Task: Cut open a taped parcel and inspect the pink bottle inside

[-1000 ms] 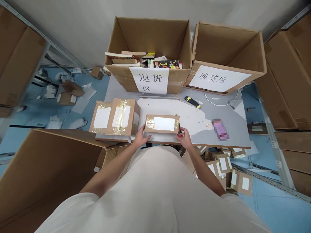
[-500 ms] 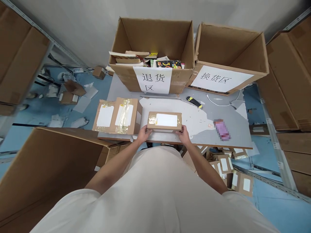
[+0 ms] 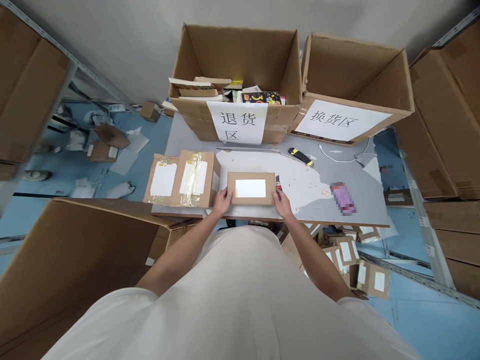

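Note:
A small cardboard box [image 3: 251, 199] with a white label lies in front of me near the table's front edge. My left hand [image 3: 223, 201] grips its left end, fingers along the side. At the right end, my right hand [image 3: 282, 204] holds the box too. A small utility-knife-like tool, red with a dark tip [image 3: 278, 182], sticks up at that hand's fingers; I cannot tell whether it is held or lies behind. Just left of my left hand stand two taped, labelled cartons [image 3: 198, 197] side by side.
At the table's back stand a large carton of books [image 3: 187, 120] and another large carton [image 3: 403, 112], both with paper signs. A black-and-yellow box cutter [image 3: 300, 156], a white cable [image 3: 335, 159] and a blurred pink object [image 3: 343, 198] lie on the table [image 3: 360, 212]. Left below, a big open carton [image 3: 108, 205].
The small box has been turned so a wider, labelled face without the tape shows. Both hands have shifted up along its ends, and the red tool has come into view at the right hand.

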### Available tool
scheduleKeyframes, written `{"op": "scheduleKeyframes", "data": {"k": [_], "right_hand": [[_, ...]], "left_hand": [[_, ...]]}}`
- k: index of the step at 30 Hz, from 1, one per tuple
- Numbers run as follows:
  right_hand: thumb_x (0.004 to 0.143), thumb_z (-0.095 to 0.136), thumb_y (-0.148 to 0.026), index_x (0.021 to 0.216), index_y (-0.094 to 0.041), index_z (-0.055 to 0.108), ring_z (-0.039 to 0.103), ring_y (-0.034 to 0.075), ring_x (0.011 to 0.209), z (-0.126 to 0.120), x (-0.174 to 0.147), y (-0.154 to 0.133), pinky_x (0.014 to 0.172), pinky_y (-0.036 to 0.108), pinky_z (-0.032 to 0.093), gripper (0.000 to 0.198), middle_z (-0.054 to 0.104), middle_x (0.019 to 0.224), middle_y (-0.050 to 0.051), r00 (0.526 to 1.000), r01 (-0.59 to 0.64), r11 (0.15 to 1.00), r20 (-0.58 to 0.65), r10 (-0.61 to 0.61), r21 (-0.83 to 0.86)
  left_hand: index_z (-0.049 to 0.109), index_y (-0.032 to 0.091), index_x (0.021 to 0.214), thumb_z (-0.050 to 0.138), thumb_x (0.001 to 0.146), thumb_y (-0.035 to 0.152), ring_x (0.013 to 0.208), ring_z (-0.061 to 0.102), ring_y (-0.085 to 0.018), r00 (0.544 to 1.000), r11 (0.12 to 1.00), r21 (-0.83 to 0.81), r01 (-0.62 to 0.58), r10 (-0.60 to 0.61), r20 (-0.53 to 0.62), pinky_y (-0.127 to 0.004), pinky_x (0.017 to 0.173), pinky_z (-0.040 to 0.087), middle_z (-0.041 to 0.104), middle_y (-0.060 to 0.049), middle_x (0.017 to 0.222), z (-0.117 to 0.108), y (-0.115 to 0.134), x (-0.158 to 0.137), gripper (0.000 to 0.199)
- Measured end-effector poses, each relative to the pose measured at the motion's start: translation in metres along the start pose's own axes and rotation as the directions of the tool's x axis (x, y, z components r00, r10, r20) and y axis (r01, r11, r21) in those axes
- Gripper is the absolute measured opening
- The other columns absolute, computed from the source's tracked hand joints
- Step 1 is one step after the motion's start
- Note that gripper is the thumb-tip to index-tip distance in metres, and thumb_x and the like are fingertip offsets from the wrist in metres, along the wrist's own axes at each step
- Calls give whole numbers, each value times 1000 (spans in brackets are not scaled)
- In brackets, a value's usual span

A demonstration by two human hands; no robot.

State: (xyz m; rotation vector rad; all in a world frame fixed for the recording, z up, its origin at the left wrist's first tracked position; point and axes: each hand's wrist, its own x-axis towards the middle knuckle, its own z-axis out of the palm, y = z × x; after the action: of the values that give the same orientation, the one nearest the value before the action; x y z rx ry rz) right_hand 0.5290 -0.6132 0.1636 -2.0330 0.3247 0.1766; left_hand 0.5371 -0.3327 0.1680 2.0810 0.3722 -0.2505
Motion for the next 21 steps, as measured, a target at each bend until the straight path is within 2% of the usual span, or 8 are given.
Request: {"op": "scheduleKeyframes", "data": {"k": [3,5,8,11,17,19,21], "right_hand": [[86,43,-45,125,-19,57,58,25,115,-5,-13,16,104,47,41,49,62,125,12,1000,-30,997,-4,31,71],[83,48,-38,127,-20,55,60,24,113,-7,-19,26,102,48,43,48,62,126,11,998,-41,994,42,37,101],[72,58,-26,129,-22,53,62,24,112,-6,-22,34,99,47,47,57,60,129,11,995,-34,993,98,23,112],[66,63,-20,128,-22,53,62,25,112,-2,-21,31,99,48,47,63,60,130,10,992,-45,993,123,32,105],[72,60,-23,122,-21,55,64,24,106,1,-19,14,96,45,49,50,65,120,10,988,-99,986,127,83,132],[76,58,-30,122,-20,56,64,24,104,-5,-19,8,93,44,50,47,66,117,10,990,-81,988,124,64,131],[80,56,-39,120,-20,58,64,24,100,-15,-18,1,90,44,51,45,66,113,11,995,-29,994,99,19,104]], "left_hand": [[60,17,125,50,82,29,121,53,-25,999,992,-119,-31,33,15,-43,109,36,58,-11,124,-3,-15,-8,45],[57,18,129,53,75,20,123,53,-25,997,983,-178,-39,51,62,-43,108,39,56,-10,130,-4,-26,-14,54],[50,18,135,60,63,13,122,54,-27,991,985,-172,-32,53,120,-43,102,45,51,-13,136,-1,-38,-19,72],[49,17,136,66,61,15,118,57,-28,990,989,-136,-54,71,119,-44,101,46,55,-14,133,5,-43,-19,76],[56,17,127,69,68,26,112,60,-25,994,974,-228,7,18,109,-42,97,48,59,-13,125,9,-33,-18,61],[58,16,124,68,71,31,108,60,-23,994,972,-236,6,21,109,-39,93,51,59,-13,122,3,-23,-19,56],[60,16,122,65,75,37,101,60,-21,994,976,-211,-47,66,86,-34,85,53,58,-12,116,-5,-10,-20,52]]}}
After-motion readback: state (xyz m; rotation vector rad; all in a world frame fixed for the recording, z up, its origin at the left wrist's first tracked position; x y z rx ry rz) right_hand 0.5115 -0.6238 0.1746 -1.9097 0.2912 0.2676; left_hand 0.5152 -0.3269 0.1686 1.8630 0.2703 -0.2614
